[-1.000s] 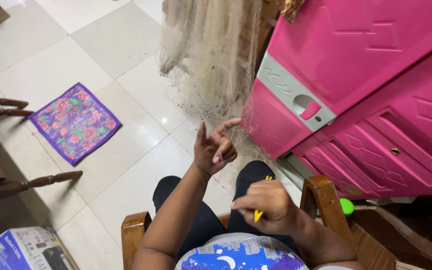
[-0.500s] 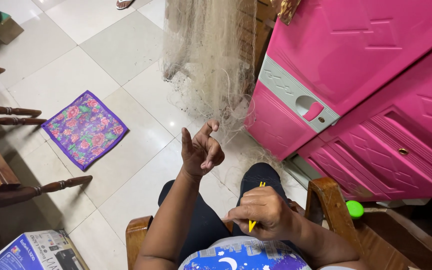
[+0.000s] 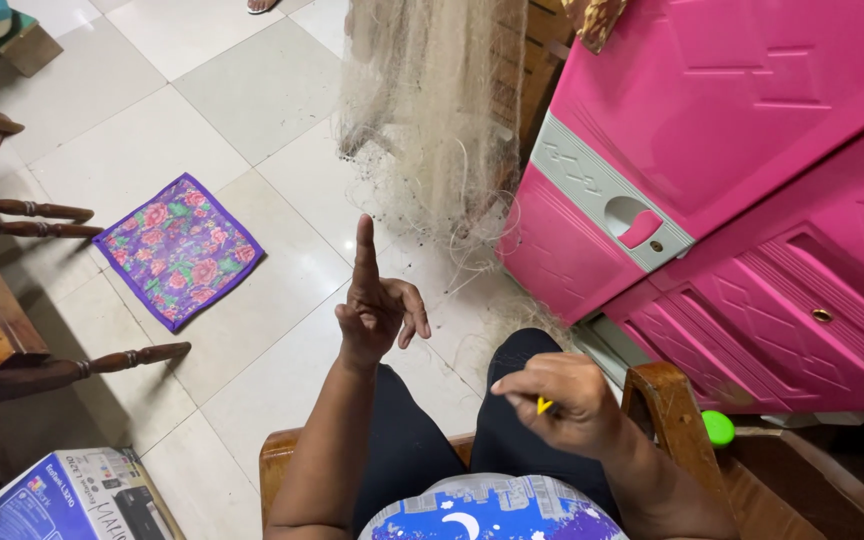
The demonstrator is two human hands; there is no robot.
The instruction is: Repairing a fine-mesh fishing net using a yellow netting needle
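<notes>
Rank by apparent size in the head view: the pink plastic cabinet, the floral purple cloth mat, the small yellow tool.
1. Pink plastic cabinet, largest.
2. Floral purple cloth mat.
3. Small yellow tool, mostly hidden in the right hand, so its full size is unsure.

A floral cloth (image 3: 179, 250) lies on the floor beside a pink cabinet (image 3: 742, 180).

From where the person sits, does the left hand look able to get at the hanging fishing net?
Probably yes. The left hand is raised with one finger up, and only bare floor tiles lie between it and the net; it may take a forward lean.
</notes>
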